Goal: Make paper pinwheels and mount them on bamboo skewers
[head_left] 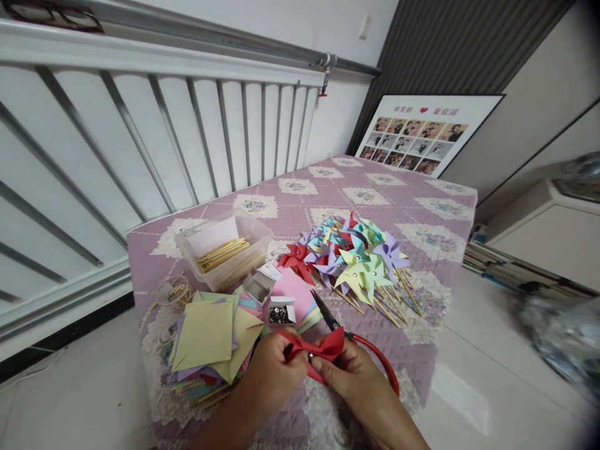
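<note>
Between my two hands is a red paper pinwheel (328, 348), its corners folded inward, with a small shiny metal pin at its middle. My left hand (276, 362) pinches its left side, fingers closed. On the other side my right hand (349, 370) grips the paper, thumb pressed beside the pin. Scissors (334, 323) with red handles lie just behind and right of my right hand. A small white box (282, 310) of metal pins sits just beyond my hands. Left of them is a stack of coloured paper squares (204, 334), a yellow one on top.
Finished pinwheels (356, 256) on sticks are heaped at the right. A clear plastic box (225, 250) holds wooden sticks, with another small box (259, 284) before it. A white radiator (187, 137) runs along the left. A photo board (422, 134) leans at the table's far end.
</note>
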`<act>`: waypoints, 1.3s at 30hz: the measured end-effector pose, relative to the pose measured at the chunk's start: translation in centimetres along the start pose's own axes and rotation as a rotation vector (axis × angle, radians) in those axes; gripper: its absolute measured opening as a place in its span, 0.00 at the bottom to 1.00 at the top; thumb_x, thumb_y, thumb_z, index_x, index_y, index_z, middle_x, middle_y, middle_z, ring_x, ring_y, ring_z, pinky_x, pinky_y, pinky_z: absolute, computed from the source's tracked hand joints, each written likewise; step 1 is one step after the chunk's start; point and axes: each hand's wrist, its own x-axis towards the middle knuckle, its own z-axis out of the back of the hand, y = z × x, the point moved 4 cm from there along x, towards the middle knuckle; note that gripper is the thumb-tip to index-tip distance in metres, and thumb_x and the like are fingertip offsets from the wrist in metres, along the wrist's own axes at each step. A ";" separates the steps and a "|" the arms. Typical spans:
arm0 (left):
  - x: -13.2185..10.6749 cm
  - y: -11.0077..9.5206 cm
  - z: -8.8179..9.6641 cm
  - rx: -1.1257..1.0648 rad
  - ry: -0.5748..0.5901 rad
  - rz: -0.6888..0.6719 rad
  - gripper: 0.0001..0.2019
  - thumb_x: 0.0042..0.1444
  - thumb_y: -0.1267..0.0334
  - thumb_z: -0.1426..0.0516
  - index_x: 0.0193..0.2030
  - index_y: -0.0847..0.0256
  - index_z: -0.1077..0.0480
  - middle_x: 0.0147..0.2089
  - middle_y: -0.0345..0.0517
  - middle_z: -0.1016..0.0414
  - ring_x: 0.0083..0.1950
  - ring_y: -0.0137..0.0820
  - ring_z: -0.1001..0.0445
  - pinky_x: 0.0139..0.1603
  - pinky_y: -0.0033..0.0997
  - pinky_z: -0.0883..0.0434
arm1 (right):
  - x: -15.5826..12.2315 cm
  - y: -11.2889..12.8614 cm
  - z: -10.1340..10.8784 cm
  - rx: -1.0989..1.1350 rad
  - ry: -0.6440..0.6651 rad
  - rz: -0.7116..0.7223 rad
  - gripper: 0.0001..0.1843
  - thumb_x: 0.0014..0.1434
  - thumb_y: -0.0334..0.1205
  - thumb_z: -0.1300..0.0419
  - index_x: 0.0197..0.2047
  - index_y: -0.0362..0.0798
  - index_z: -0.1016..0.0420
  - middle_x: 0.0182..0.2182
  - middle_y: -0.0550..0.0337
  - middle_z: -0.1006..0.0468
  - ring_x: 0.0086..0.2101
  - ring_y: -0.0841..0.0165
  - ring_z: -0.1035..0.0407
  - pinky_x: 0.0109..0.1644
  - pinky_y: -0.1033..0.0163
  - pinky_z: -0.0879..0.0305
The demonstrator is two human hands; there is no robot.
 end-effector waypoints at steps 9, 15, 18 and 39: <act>0.0 0.5 -0.1 0.046 -0.034 0.044 0.05 0.46 0.70 0.46 0.27 0.62 0.29 0.25 0.39 0.30 0.28 0.27 0.35 0.30 0.25 0.38 | 0.2 -0.6 0.5 -0.029 -0.010 -0.006 0.16 0.41 0.49 0.26 0.31 0.49 0.19 0.28 0.61 0.18 0.31 0.67 0.27 0.41 0.63 0.32; -0.2 -0.3 -0.2 0.069 -0.028 0.038 0.06 0.46 0.71 0.47 0.28 0.62 0.28 0.27 0.41 0.28 0.31 0.29 0.32 0.32 0.25 0.36 | 0.4 -0.1 0.2 -0.090 0.064 -0.019 0.18 0.43 0.52 0.27 0.32 0.48 0.18 0.31 0.57 0.17 0.35 0.62 0.25 0.42 0.59 0.31; -0.2 -0.3 -0.2 0.066 -0.033 0.050 0.05 0.45 0.71 0.46 0.28 0.62 0.29 0.27 0.40 0.29 0.30 0.29 0.32 0.33 0.26 0.35 | 0.3 0.2 -0.2 -0.064 0.069 -0.025 0.17 0.42 0.51 0.26 0.31 0.49 0.18 0.31 0.57 0.17 0.35 0.62 0.25 0.42 0.60 0.31; 0.0 1.3 -0.4 0.148 -0.089 0.001 0.04 0.46 0.71 0.47 0.25 0.61 0.32 0.24 0.39 0.30 0.27 0.28 0.34 0.29 0.25 0.38 | 0.5 -0.7 0.1 -0.038 0.072 -0.034 0.16 0.45 0.50 0.27 0.34 0.49 0.17 0.27 0.61 0.18 0.31 0.67 0.27 0.41 0.63 0.32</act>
